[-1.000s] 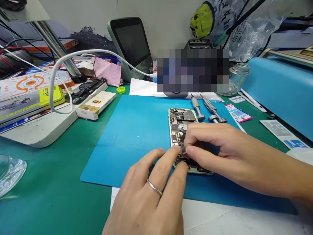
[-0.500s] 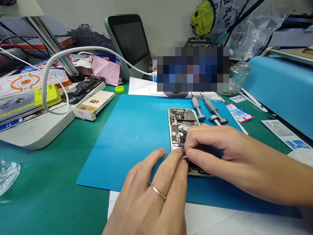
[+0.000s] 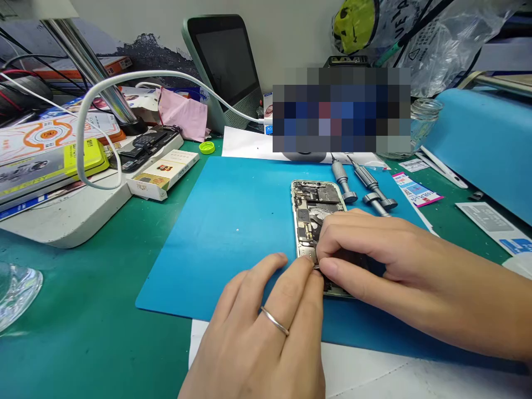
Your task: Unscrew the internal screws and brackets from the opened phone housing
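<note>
An opened phone point(image 3: 305, 221) with its inner parts exposed lies on the blue mat point(image 3: 216, 221). My left hand point(image 3: 266, 332), with a silver ring, reaches in from below; two fingertips press together at the phone's lower left part. My right hand point(image 3: 386, 260) comes from the right over the phone, thumb and index finger pinched beside the left fingertips. A small thin piece shows between the two hands' fingertips; it is too small to name. The right hand and its curled fingers hide much of the phone's lower right.
Two screwdrivers point(image 3: 341, 177) lie behind the phone. Farther back are a pixelated object point(image 3: 341, 111), a glass jar point(image 3: 424, 127) and a screen device point(image 3: 224, 61). On the left stand a small carton point(image 3: 164, 173), a green cap point(image 3: 206, 148) and a white cable point(image 3: 145, 75).
The whole view has shifted slightly, so things sit a little farther right and higher. Both hands stay at the same part of the phone, their fingertips nearly unmoved against it.
</note>
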`<state>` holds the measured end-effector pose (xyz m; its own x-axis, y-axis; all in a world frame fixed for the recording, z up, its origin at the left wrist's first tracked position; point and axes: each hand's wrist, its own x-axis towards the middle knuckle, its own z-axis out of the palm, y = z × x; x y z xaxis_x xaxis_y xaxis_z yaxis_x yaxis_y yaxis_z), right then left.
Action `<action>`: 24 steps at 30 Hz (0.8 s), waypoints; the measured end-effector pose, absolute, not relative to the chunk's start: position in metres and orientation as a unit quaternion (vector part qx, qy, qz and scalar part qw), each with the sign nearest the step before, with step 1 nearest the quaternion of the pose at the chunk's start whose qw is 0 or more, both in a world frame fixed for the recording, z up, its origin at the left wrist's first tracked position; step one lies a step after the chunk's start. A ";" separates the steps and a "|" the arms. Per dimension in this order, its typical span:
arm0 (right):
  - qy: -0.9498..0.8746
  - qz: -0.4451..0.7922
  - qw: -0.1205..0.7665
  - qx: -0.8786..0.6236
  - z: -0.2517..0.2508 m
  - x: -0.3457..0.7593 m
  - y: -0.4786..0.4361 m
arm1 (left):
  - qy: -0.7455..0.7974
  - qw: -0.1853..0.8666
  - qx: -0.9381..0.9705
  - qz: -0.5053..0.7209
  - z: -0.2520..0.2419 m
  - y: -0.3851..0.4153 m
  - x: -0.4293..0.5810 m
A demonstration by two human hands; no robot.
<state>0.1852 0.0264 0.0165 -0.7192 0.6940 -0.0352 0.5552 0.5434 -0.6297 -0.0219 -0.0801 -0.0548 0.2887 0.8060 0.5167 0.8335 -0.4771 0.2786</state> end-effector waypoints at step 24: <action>-0.954 0.094 0.180 -0.219 0.008 0.192 0.030 | -0.519 0.035 -0.780 -0.348 -0.057 -0.077 -0.015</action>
